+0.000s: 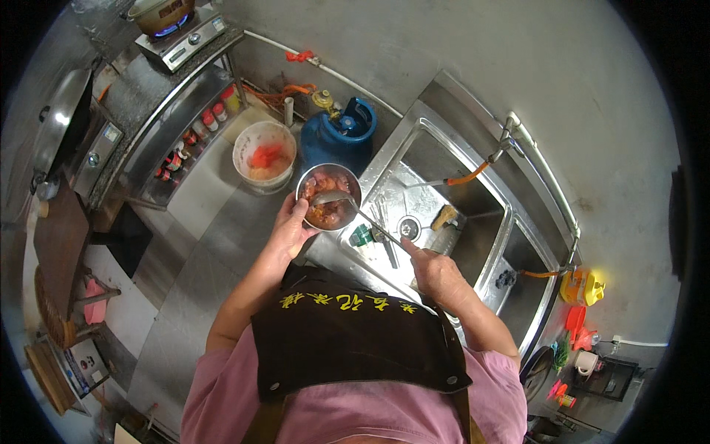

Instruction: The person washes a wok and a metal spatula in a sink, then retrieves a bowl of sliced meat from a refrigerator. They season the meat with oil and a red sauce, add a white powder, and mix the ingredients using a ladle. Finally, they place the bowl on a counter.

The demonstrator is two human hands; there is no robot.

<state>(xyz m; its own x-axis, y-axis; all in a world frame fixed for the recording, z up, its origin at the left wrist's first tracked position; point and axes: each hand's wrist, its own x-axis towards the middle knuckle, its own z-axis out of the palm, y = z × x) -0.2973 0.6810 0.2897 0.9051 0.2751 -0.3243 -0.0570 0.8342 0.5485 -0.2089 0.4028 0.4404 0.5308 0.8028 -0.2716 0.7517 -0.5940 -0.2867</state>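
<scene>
My left hand (pixel 292 225) grips the rim of a round metal bowl (pixel 359 195) from its near left side. Reddish-brown chunks of what looks like meat (pixel 335 180) lie in the bowl. A metal ladle (pixel 329 196) dips over them, and its long handle runs down to the right into my right hand (pixel 438 273). That hand is over the near side of a stainless steel sink (pixel 424 130), its index finger stretched along the handle. The bowl is held up beside the sink's left edge. How deep the ladle's head sits in the food is hard to tell.
A blue gas cylinder (pixel 333 139) and a white bucket (pixel 244 147) stand on the floor beyond the bowl. A brush (pixel 444 217) and a green-labelled item (pixel 360 236) lie in the sink, under a tap with an orange hose (pixel 468 175). A pot (pixel 161 19) sits over a lit burner.
</scene>
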